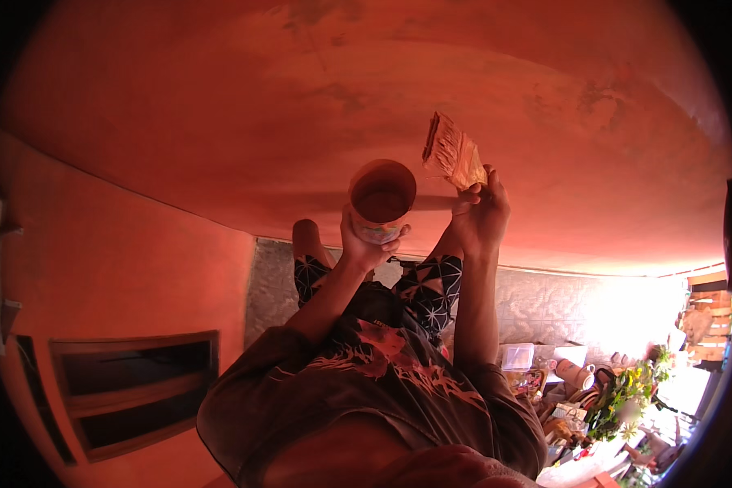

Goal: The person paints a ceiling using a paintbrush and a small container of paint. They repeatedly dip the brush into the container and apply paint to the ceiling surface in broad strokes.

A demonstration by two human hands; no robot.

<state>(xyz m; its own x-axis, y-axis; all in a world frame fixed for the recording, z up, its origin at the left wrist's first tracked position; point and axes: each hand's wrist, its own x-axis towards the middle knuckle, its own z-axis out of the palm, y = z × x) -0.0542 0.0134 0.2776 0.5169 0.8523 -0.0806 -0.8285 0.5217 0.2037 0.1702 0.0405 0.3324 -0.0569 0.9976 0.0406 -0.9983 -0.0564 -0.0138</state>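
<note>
My left hand [368, 246] is wrapped round a paint can [380, 232], a round container with a printed side. Its open mouth faces up, and the inside looks reddish orange and dark toward the bottom. To the right, my right hand [484, 213] grips a wide paintbrush [454, 154] near the base of its bristles. The bristles are coated in orange paint and point up and to the left, close to the wall but seemingly apart from it. The brush's handle is mostly hidden by my fingers. Ahead stands an orange-red wall [301, 122] with darker, uneven patches.
At the left, a second orange wall holds a dark framed window [138, 386]. Grey patterned flooring [537, 305] runs along the wall's foot. A cluttered heap with a pinkish jug [575, 374], a clear box [517, 356] and a leafy plant [622, 398] lies at lower right, near bright light.
</note>
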